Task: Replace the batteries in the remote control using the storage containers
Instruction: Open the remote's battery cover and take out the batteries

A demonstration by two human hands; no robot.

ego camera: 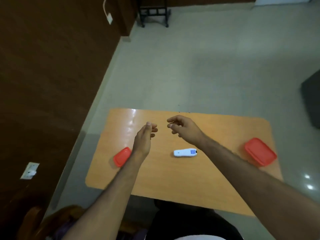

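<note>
A white remote control (185, 152) lies flat in the middle of the orange table (173, 179). A red-lidded container (121, 157) sits at the left, partly hidden by my left forearm. A second, larger red-lidded container (260, 151) sits at the table's right edge. Both lids are on. My left hand (145, 135) and my right hand (183, 128) hover above the far half of the table, beyond the remote. Their fingers are loosely curled and hold nothing. No batteries are in sight.
Grey tiled floor (190, 66) surrounds the small table. A dark wooden wall (43, 84) with a white socket (30, 170) runs along the left. A black stand (154, 13) is far back, and a dark object (311, 99) is at the right edge.
</note>
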